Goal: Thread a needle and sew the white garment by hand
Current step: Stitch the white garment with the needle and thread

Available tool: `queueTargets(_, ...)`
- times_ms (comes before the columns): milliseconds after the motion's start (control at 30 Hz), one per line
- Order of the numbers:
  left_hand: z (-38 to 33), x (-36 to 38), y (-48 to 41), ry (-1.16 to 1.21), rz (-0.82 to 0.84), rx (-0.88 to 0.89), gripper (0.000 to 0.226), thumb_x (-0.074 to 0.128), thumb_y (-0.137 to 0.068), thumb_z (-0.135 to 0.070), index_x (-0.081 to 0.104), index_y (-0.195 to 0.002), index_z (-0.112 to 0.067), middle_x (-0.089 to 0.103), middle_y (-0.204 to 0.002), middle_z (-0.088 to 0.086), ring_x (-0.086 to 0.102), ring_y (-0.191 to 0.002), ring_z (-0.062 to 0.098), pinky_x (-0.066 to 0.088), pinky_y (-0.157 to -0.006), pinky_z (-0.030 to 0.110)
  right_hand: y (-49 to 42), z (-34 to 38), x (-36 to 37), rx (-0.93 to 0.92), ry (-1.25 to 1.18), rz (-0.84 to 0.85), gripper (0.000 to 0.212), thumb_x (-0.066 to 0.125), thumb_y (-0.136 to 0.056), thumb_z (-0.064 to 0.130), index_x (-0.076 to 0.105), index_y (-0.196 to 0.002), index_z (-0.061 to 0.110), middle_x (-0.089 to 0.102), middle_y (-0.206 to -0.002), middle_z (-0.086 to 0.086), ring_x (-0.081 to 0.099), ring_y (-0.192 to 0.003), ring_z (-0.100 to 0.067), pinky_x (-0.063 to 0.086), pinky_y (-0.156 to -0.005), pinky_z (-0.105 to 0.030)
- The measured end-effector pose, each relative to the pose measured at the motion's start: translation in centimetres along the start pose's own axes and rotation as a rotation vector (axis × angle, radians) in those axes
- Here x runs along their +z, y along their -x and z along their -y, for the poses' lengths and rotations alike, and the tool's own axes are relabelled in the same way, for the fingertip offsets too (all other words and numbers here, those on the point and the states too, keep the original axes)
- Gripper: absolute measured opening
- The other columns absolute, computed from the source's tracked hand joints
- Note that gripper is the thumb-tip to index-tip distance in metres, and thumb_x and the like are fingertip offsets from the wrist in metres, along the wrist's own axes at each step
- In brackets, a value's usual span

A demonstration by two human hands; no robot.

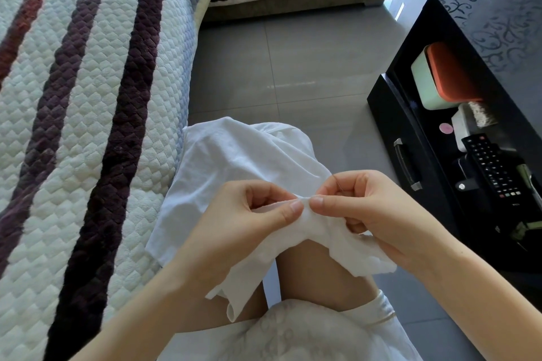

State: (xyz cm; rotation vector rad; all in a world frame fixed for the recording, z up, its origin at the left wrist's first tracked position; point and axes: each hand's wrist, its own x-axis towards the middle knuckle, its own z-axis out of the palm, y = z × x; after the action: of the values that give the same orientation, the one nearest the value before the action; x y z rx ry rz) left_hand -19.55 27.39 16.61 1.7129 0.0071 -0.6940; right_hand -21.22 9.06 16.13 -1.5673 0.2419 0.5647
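Note:
The white garment (234, 161) is draped over my knees, and a bunched fold of it is lifted in front of me. My left hand (249, 214) pinches that fold between thumb and fingers. My right hand (372, 208) pinches the same fold directly beside it, thumb tips almost touching. A thin needle (337, 182) slants up from the fabric between my right hand's fingers. The thread is too fine to make out.
A quilted sofa cover (88, 97) with dark stripes lies on my left. A black cabinet (416, 138) stands to the right, its open shelf holding a remote control (492, 167) and an orange-lidded box (443, 73). Grey floor tiles (293, 61) stretch ahead.

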Motion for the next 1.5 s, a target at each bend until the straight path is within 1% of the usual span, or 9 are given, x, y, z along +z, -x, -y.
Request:
queueTargets(133,-0.3,0.0,-0.3,0.137,0.017,-0.077,0.022,0.079,-0.069,-0.027,0.076,-0.082,-0.009,0.074,-0.082,0.012,0.069,-0.075,0.014,0.052,-0.065,0.019,0.0,0.0,-0.8,-0.025,-0.017,0.017,0.025,0.07,-0.07,0.036,0.073,-0.078,0.012,0.048,-0.053,0.006,0.033,-0.047,-0.007,0.028,-0.044,-0.014)
queueTargets(233,-0.6,0.2,-0.5,0.196,0.008,-0.112,0.026,0.073,-0.061,-0.03,0.076,-0.075,-0.008,0.073,-0.076,0.009,0.068,-0.07,0.011,0.051,-0.06,0.016,0.4,0.3,-1.5,-0.072,-0.03,-0.068,0.031,0.061,-0.072,0.042,0.073,-0.081,0.016,0.036,-0.047,0.011,0.028,-0.045,-0.006,0.028,-0.044,-0.013)
queueTargets(300,-0.7,0.2,-0.6,0.206,0.009,-0.124,0.026,0.072,-0.059,-0.03,0.076,-0.073,-0.009,0.073,-0.075,0.008,0.068,-0.068,0.01,0.051,-0.059,0.016,0.8,0.2,-1.7,-0.153,0.002,-0.15,0.029,0.054,-0.076,0.039,0.068,-0.082,0.014,0.04,-0.047,0.014,0.034,-0.045,-0.002,0.03,-0.045,-0.01)
queueTargets(467,-1.0,0.3,-0.9,0.213,0.002,-0.148,0.021,0.071,-0.06,-0.028,0.076,-0.07,-0.011,0.073,-0.072,0.006,0.068,-0.065,0.009,0.05,-0.057,0.015,2.8,-0.7,-0.7,-0.455,0.34,-0.293,0.013,0.052,-0.085,0.026,0.06,-0.078,0.018,0.05,-0.054,-0.002,0.037,-0.044,-0.011,0.029,-0.043,-0.014)
queueTargets(567,-1.2,0.4,-1.1,0.235,0.012,-0.168,0.016,0.07,-0.061,-0.026,0.077,-0.067,-0.013,0.072,-0.07,0.004,0.066,-0.064,0.007,0.049,-0.057,0.014,2.8,-1.7,0.1,-0.576,0.515,-0.316,0.02,0.052,-0.085,0.03,0.062,-0.074,0.016,0.046,-0.048,0.006,0.037,-0.041,-0.006,0.027,-0.045,-0.011)
queueTargets(733,-1.4,0.6,-1.1,0.29,0.01,-0.192,0.012,0.068,-0.064,-0.022,0.076,-0.065,-0.012,0.07,-0.066,0.003,0.065,-0.06,0.006,0.049,-0.055,0.014,2.0,-2.1,0.5,-0.6,0.578,-0.367,0.022,0.052,-0.083,0.028,0.062,-0.07,0.015,0.034,-0.046,0.017,0.035,-0.041,-0.005,0.025,-0.046,-0.009)
queueTargets(867,-1.4,0.6,-1.0,0.294,0.014,-0.197,0.015,0.069,-0.063,-0.023,0.077,-0.067,-0.011,0.071,-0.068,0.005,0.066,-0.062,0.008,0.051,-0.057,0.015,1.8,-2.2,0.4,-0.594,0.582,-0.381,0.015,0.058,-0.083,0.017,0.063,-0.069,0.013,0.042,-0.047,0.008,0.037,-0.042,-0.005,0.026,-0.046,-0.01)
queueTargets(1267,-1.1,0.7,-0.9,0.199,-0.041,-0.112,0.01,0.07,-0.073,-0.02,0.076,-0.067,-0.015,0.073,-0.071,0.003,0.067,-0.064,0.006,0.049,-0.057,0.014,1.7,-1.9,0.5,-0.614,0.609,-0.367,0.024,0.049,-0.083,0.029,0.063,-0.07,0.015,0.048,-0.046,0.005,0.043,-0.043,-0.011,0.03,-0.043,-0.015)
queueTargets(1500,-0.9,0.8,-0.8,0.101,-0.078,-0.043,0.015,0.07,-0.08,-0.019,0.076,-0.067,-0.02,0.072,-0.069,-0.003,0.066,-0.066,0.002,0.048,-0.059,0.014,1.7,-1.8,0.6,-0.621,0.662,-0.378,0.023,0.048,-0.083,0.027,0.061,-0.069,0.015,0.043,-0.045,0.008,0.038,-0.042,-0.009,0.027,-0.044,-0.011)
